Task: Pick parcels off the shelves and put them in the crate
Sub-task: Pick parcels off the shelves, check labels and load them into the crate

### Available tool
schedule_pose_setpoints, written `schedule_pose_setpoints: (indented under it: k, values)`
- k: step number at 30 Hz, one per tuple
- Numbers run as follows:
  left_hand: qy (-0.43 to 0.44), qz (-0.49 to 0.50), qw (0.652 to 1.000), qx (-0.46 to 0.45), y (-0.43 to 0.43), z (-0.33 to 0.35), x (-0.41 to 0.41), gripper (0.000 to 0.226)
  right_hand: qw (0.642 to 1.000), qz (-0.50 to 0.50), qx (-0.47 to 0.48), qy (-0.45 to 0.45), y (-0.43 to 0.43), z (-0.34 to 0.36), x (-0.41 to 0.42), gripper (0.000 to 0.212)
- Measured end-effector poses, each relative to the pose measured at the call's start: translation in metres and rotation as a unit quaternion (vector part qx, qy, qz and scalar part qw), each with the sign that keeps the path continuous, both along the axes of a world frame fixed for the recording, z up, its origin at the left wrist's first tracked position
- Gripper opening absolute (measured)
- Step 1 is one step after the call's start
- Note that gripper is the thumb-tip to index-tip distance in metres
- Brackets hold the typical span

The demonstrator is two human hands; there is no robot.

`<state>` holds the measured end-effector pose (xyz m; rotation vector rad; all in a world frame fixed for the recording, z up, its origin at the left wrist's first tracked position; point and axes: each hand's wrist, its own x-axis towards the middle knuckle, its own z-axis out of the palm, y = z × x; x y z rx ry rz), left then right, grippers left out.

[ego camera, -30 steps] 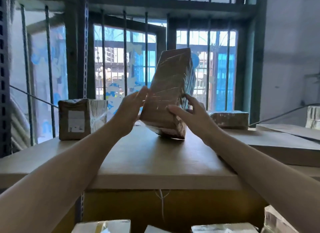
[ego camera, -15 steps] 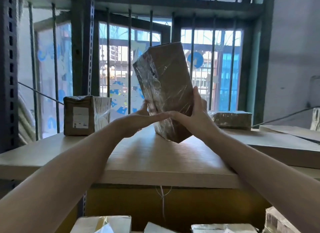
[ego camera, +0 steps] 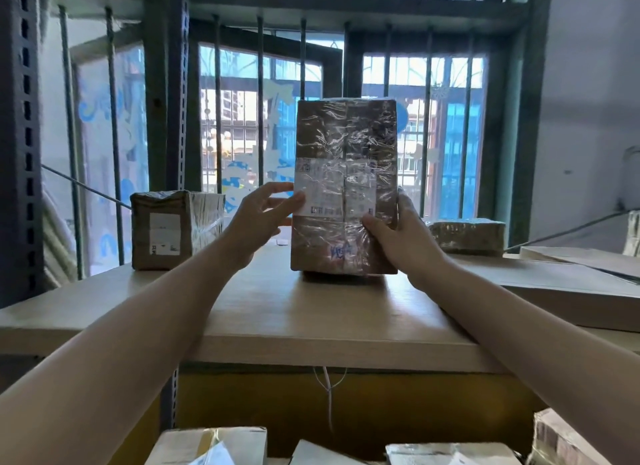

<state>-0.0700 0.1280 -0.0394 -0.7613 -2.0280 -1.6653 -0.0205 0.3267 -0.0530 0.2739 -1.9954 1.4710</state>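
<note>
Tall parcel (ego camera: 344, 187), brown card under clear wrap, stands upright on the top shelf (ego camera: 311, 312) with its white label facing the camera. Bottom edge appears to sit just above or barely on the board; the shadow underneath makes it hard to tell which.

Right hand (ego camera: 398, 234) is closed on the parcel's lower right edge, thumb across the front face. Left hand (ego camera: 259, 219) is loose and part open, fingertips touching the left edge at label height, not gripping.

A smaller parcel (ego camera: 176, 229) sits well to the left, a flat one (ego camera: 465, 234) to the right, more boxes (ego camera: 211, 445) below. No crate in view.

Risks:
- The wrap is slick and the hold is mostly one-sided; the parcel could slide or twist out of the right hand once lifted.
- It is tall and gripped low, so it may tip backward toward the window bars (ego camera: 259, 118).
- Lowering it blind may knock the boxes beneath.
</note>
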Motion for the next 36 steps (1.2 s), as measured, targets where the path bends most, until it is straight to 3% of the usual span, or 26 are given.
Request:
schedule_pose_setpoints:
  k: [13,17,21,24,27,29,31,34,36]
  values:
    - [-0.039,-0.026,0.999,-0.012,0.008,0.002,0.008,0.037,0.998,-0.038,0.041,-0.002,0.007,-0.002,-0.003,0.026]
    - [-0.026,-0.023,0.999,-0.018,0.006,0.001,0.008,0.035,0.996,-0.073,0.058,0.001,0.007,-0.001,-0.004,0.050]
    - [0.042,0.050,0.998,0.012,0.010,0.000,0.008,0.042,0.987,-0.089,0.132,0.034,0.003,-0.001,0.003,0.081]
    - [0.040,0.097,0.992,0.066,0.008,0.001,0.006,0.034,0.974,-0.089,0.196,0.072,0.001,-0.001,0.006,0.066]
    - [-0.010,0.070,0.997,-0.025,0.006,-0.003,0.003,0.032,0.953,-0.081,0.289,0.036,-0.002,-0.004,0.001,0.057]
    - [0.014,0.094,0.987,-0.130,0.010,-0.007,0.002,0.035,0.945,-0.078,0.317,0.013,-0.003,-0.007,-0.003,0.064]
    - [0.045,0.135,0.973,-0.179,0.013,-0.008,0.000,0.042,0.933,-0.109,0.342,0.004,-0.005,-0.006,-0.002,0.068]
    - [0.044,0.213,0.943,-0.253,0.014,-0.007,-0.001,0.047,0.914,-0.170,0.363,0.066,-0.008,0.001,0.007,0.062]
    - [0.098,0.288,0.905,-0.296,0.015,-0.006,0.005,0.048,0.900,-0.196,0.373,0.113,-0.002,0.011,0.016,0.056]
